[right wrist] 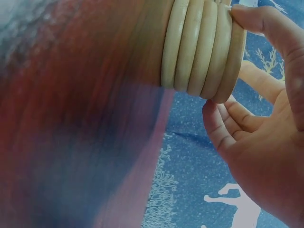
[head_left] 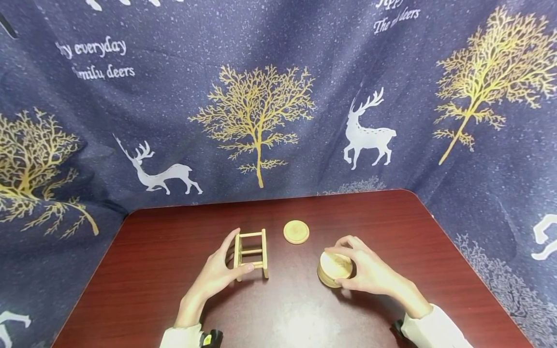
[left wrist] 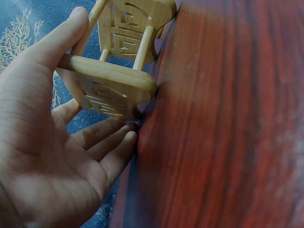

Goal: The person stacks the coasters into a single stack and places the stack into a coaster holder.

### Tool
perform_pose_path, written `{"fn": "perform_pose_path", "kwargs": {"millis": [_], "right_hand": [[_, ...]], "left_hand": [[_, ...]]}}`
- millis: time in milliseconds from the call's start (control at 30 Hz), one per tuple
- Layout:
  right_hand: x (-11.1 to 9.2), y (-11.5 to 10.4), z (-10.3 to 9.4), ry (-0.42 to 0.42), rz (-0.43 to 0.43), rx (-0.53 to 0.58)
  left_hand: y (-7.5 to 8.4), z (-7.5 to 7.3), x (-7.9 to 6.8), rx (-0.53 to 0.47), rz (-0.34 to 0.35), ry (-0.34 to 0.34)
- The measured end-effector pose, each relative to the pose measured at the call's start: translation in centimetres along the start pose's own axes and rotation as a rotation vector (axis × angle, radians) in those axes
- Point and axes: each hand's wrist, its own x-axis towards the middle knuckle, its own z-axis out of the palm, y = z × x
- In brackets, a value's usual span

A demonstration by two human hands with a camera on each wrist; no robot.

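Note:
On the left of the table in the head view stands a small wooden coaster holder (head_left: pixel 264 253) with two side panels joined by round rods. My left hand (head_left: pixel 214 274) holds its left end, thumb at the front and index finger at the back. The left wrist view shows cut-out patterns in its panels (left wrist: pixel 137 16). To the right, several round wooden coasters (head_left: pixel 326 278) are stacked. My right hand (head_left: pixel 370 271) grips the stack at the top. In the right wrist view, thumb and fingertips meet the rim of the top coaster (right wrist: pixel 233 61).
A single wooden coaster (head_left: pixel 296 232) lies flat between the holder and the stack, farther back. The reddish-brown table (head_left: pixel 143 270) has rounded far corners. Behind it hangs a blue cloth (head_left: pixel 300 169) printed with deer and trees.

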Motion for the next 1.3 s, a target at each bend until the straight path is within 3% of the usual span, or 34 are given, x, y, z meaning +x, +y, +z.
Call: {"fn": "perform_pose_path", "kwargs": {"millis": [467, 667, 833, 1300], "right_hand": [[-0.09, 0.00, 0.15, 0.016, -0.031, -0.010], [-0.11, -0.09, -0.06, -0.008, 0.002, -0.004], [-0.16, -0.06, -0.10, -0.038, 0.032, -0.007], [-0.16, -0.29, -0.13, -0.030, 0.029, -0.006]], "left_hand": [[-0.08, 0.07, -0.02, -0.004, -0.007, 0.000], [-0.15, 0.07, 0.06, -0.039, -0.016, -0.010], [-0.27, 0.08, 0.10, -0.004, 0.002, -0.005], [-0.28, 0.08, 0.11, 0.004, 0.000, -0.002]]}}
